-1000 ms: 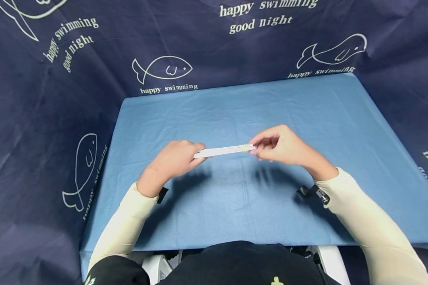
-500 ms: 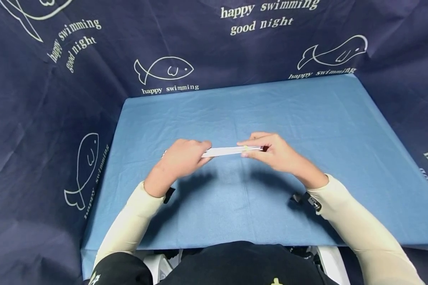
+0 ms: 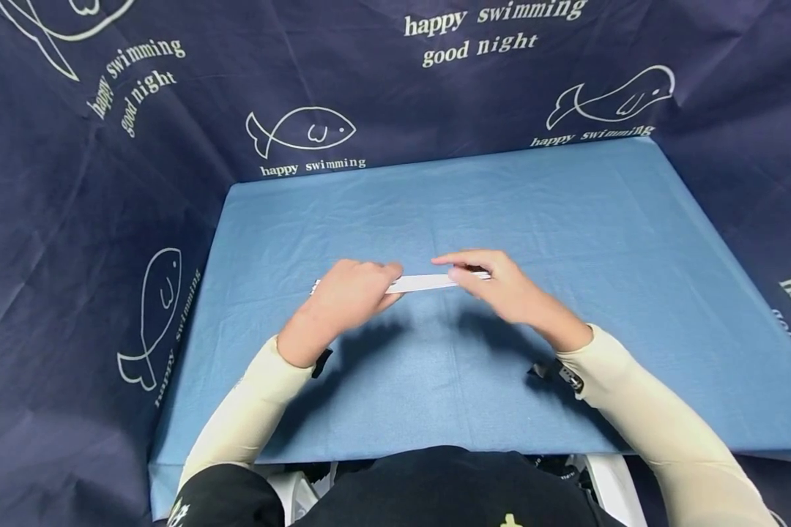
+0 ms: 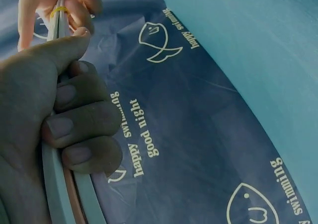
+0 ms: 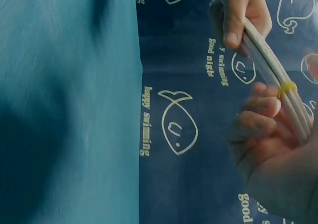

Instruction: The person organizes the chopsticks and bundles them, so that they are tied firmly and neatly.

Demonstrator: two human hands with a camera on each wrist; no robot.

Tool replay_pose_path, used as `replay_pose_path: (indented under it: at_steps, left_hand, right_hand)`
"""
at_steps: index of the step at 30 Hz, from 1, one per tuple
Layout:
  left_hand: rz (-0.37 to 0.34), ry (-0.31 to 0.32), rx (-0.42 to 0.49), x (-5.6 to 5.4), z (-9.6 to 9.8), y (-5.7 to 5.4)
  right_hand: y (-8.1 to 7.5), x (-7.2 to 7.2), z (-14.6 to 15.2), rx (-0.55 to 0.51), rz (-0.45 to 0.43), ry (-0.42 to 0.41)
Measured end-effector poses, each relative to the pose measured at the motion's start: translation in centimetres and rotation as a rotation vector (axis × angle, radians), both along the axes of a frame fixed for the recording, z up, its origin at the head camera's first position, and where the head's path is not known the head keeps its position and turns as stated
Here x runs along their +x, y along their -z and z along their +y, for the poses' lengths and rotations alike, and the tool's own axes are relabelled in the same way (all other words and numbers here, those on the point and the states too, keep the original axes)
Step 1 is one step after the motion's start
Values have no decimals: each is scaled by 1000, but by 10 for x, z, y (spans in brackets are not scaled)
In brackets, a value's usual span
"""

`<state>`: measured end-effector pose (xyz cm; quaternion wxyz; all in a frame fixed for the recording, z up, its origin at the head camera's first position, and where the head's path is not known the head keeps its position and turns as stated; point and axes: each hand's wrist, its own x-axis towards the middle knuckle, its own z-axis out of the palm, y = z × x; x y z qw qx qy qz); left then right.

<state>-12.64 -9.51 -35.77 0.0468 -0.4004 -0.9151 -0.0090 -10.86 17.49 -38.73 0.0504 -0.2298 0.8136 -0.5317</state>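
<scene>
A slim bundle of long white strips, with a brown layer showing in the left wrist view, is held level above the table. A yellow rubber band circles it near its right end. My left hand grips the left end, its fingers curled round the strips and its thumb along the top. At the other end, my right hand cups the bundle between thumb and bent fingers. The right fingertips lie close beside the band. In the head view the right thumb hides the band.
A blue cloth covers the table under both hands, which cast shadows on it. Dark blue curtains with fish drawings and lettering stand behind and at the sides. White chair arms flank the person at the table's front edge.
My right hand has slid from the bundle's right tip inward over the band, and its index finger has now lifted. My left hand has shifted slightly right, still holding the bundle.
</scene>
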Motion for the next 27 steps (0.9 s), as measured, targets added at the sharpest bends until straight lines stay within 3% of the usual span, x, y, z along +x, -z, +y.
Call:
replay_pose_path:
  at_steps: [3,6,11,15,18,20,23,27]
  left_hand:
    - [6,-38,-13,-1,-5,1]
    - [18,-68,-36,-3,-4,2]
    - [25,-43,-51,-8,5,3]
    - [10,-1,-46,-9,13,5]
    - [-5,-13,-39,-7,9,3]
    - [-12,-29,-34,-7,4,2]
    - [-21,-37,-22,-7,-1,1]
    - [-39,-27,0,-8,-2,-1]
  right_hand:
    - [2,-6,-15,-58,24,9]
    - [3,-8,-24,-44,37,66]
    - [2,-4,-19,-20,27,147]
    - [5,3,0,-180,12,143]
    - [8,3,9,-358,32,84]
    - [9,2,13,-403,59,44]
    - [7,0,18,-333,97,21]
    - [2,-1,22,-210,77,18]
